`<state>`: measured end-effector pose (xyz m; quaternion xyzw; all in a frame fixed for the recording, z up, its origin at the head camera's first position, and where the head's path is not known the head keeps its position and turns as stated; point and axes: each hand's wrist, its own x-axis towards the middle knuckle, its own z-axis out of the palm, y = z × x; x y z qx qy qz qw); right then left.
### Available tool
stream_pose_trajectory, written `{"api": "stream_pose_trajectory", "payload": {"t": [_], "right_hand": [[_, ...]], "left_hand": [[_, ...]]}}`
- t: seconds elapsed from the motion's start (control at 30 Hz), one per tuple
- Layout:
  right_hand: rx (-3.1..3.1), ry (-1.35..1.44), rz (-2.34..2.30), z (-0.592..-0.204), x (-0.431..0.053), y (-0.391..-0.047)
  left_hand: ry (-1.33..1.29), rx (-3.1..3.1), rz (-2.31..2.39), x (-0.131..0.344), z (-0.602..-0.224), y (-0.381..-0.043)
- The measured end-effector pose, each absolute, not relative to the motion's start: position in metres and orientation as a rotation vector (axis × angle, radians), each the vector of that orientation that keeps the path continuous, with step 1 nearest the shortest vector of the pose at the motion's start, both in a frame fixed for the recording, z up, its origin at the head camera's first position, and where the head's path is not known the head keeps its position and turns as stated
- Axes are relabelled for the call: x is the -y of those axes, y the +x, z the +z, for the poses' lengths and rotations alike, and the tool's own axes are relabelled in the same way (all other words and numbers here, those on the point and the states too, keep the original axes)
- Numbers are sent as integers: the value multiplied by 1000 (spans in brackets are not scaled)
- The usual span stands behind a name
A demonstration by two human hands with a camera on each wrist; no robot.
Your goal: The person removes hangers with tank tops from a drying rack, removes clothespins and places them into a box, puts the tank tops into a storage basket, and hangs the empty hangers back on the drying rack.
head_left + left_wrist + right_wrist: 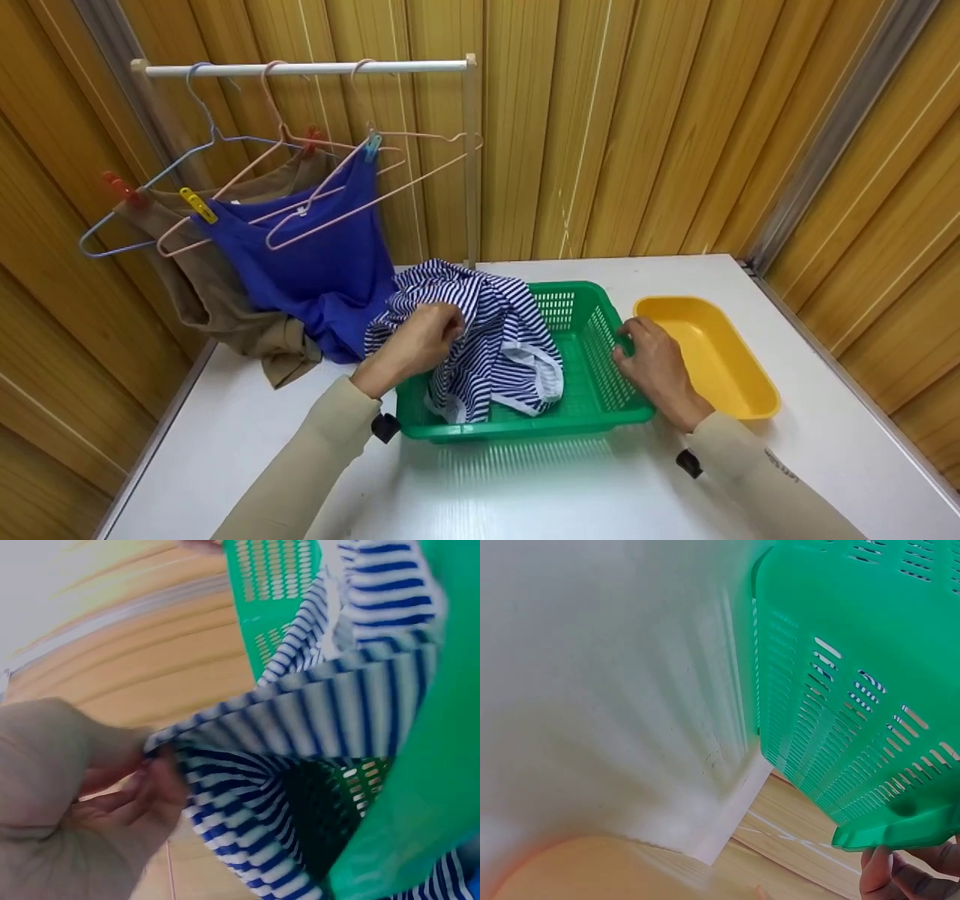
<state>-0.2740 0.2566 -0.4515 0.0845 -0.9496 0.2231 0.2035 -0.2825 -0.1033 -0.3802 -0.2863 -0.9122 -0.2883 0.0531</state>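
A navy-and-white striped garment (517, 315) lies bunched in the green plastic basket (525, 430), partly draped over its left end. My left hand (420, 335) is above that end, and in the left wrist view its thumb and fingers pinch an edge of the striped cloth (315, 705), drawn up into a point. At the basket's right end, my right hand (658, 367) holds the rim, its fingers (881, 874) curled at the lip in the right wrist view. Bare basket floor shows between the garment and the right wall.
Right of the basket sits a yellow tray (766, 397). A rack with a white bar (315, 69) stands back left. From hangers there, a blue garment (307, 262) and a brown garment (199, 281) hang by clothespins; a pink hanger (360, 208) is bare. Wood-patterned walls enclose the white table (277, 450).
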Motion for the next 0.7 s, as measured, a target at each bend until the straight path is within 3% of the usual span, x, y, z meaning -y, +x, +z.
{"api": "stream_pose_trajectory", "payload": {"t": [0.17,0.43,0.7], "right_hand": [[2640,242,632,-452,-256,-274],[2657,230,642,-452,-257,-274],[2661,217,655,-452,-256,-273]], "left_hand": [[-924,2863,-811,113,-385,-290],[-745,2749,-869,135,-377,-316],[-471,3022,-917,146,-378,-348]]}}
